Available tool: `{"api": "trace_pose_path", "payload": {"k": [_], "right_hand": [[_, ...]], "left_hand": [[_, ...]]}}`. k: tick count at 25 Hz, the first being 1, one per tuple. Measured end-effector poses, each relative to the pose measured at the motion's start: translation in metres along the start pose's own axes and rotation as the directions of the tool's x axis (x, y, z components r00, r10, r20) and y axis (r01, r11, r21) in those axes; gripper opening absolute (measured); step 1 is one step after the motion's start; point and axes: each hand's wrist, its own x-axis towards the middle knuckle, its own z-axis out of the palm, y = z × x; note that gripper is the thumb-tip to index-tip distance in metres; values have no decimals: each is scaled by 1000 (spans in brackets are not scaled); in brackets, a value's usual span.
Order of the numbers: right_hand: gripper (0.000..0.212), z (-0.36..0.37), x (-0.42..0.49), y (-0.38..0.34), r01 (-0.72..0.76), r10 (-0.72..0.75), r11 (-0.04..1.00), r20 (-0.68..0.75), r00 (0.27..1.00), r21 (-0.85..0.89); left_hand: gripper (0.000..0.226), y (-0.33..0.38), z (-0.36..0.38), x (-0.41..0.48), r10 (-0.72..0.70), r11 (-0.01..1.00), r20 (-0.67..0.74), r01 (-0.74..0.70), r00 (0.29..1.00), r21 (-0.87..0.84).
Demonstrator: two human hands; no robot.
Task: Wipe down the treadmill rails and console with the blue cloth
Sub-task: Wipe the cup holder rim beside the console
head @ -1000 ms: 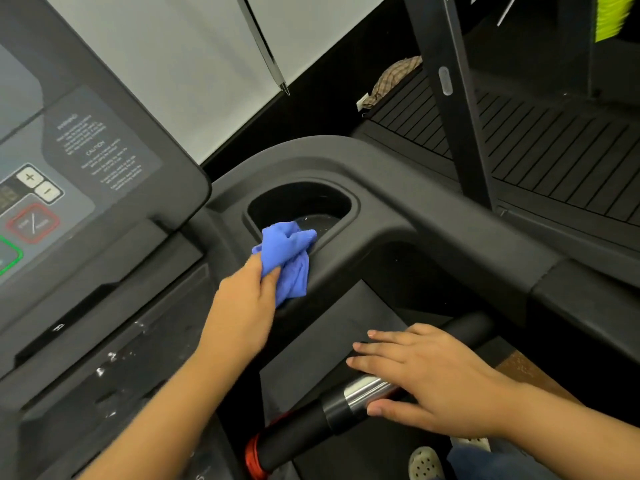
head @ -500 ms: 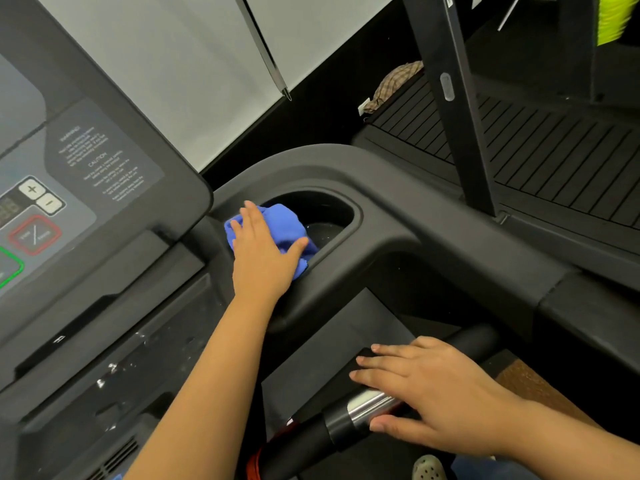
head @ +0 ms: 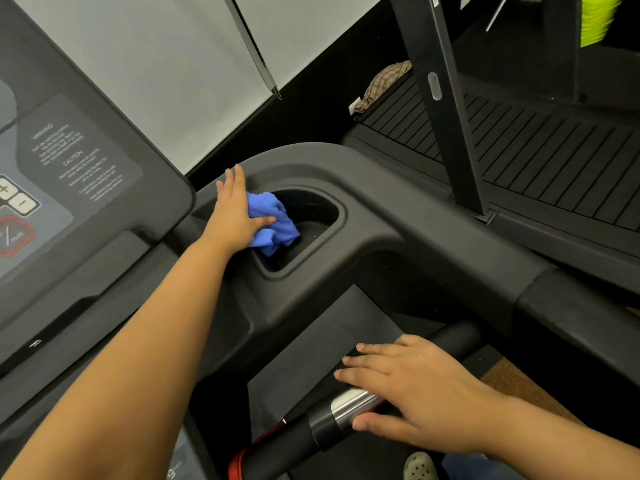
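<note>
My left hand (head: 235, 213) presses the crumpled blue cloth (head: 273, 225) against the left rim of the cup holder recess (head: 322, 223) in the dark treadmill frame; its fingers stretch forward and the thumb pins the cloth. The console panel (head: 69, 174) with its buttons and warning text rises on the left. The thick black right rail (head: 433, 233) runs from the cup holder toward the lower right. My right hand (head: 408, 386) lies flat, fingers spread, on the black handlebar with a silver sensor band (head: 349, 408).
A neighbouring treadmill with a slatted belt (head: 519, 143) and a black upright post (head: 443, 105) stands to the right. A checked rag (head: 384, 81) lies by the far wall. A grey clog (head: 420, 467) shows at the bottom edge.
My left hand has slid the cloth forward and leftward, from the near edge of the cup holder up along its left rim. The right hand stays resting on the handlebar.
</note>
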Motion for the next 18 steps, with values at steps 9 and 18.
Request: {"api": "trace_pose_path", "payload": {"k": [9,18], "right_hand": [[54,-2,0,-1,15,-15,1000,6,1000,-25],[57,-6,2,-3,31,-28,999,104,994,-25]], "left_hand": [[73,29,15,9,335,942,-53,-334,941,25],[75,127,39,19,-458,831,-209,332,864,-446]]}}
